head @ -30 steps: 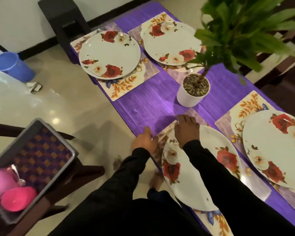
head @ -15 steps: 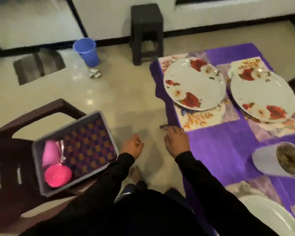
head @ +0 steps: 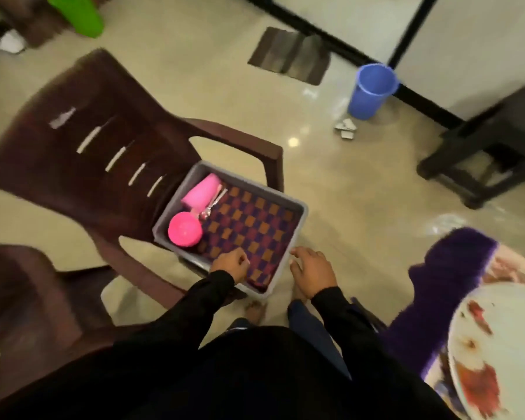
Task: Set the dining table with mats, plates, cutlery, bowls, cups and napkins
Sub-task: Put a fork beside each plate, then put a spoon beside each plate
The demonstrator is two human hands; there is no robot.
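A grey tray (head: 299,228) sits on a brown plastic chair (head: 97,137). Inside it lie a checked purple-and-orange cloth (head: 249,228), pink cups (head: 200,189) on their side, a pink bowl (head: 185,229) and some metal cutlery (head: 214,203). My left hand (head: 229,263) hovers over the tray's near end with fingers loosely curled, holding nothing. My right hand (head: 312,271) hangs just right of the tray's near corner, fingers relaxed and empty. At the right edge a floral plate (head: 494,344) lies on the purple tablecloth (head: 449,268).
A second brown chair (head: 22,298) stands at the lower left. On the tiled floor are a blue bucket (head: 372,90), a dark stool (head: 494,144), a floor mat (head: 290,56) and small scraps (head: 344,128). A green object (head: 76,13) sits at the top left.
The view has swung left from the table to the chair. Both hands left the plate and table edge and now hang by the tray's near end.
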